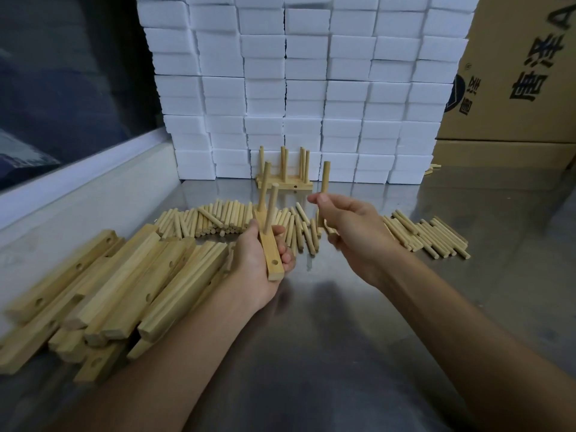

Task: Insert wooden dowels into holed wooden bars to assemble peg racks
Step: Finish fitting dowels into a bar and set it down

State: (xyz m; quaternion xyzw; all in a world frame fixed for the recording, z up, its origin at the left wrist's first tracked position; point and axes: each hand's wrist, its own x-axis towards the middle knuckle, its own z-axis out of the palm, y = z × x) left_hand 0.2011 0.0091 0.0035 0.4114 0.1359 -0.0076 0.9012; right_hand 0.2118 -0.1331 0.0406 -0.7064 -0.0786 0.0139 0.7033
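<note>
Left hand (261, 260) grips a wooden bar (270, 249), held lengthwise toward the person, fingers curled under and round it. Two dowels (270, 207) already stand upright in the far half of that bar. One hole (275, 262) near the close end shows open.

Right hand (349, 226) pinches a single dowel (324, 182) between thumb and fingers, upright, raised, just to the right of the bar and apart from it. Other fingers are curled; whether they hold more dowels, cannot tell.

Step in hand, as I judge it: filling the bar, third peg about to go in. Next move calls for bringing the dowel over the open hole, keeping it square to the bar, and pressing down while the left hand steadies it.

Loose dowels (218, 221) lie in a row across the steel table (358, 338); a second pile of dowels (433, 236) lies to the right. Stack of blank bars (124, 282) at left. One finished rack (285, 179) stands against the white foam blocks (305, 88). Cardboard box (514, 73) far right.
</note>
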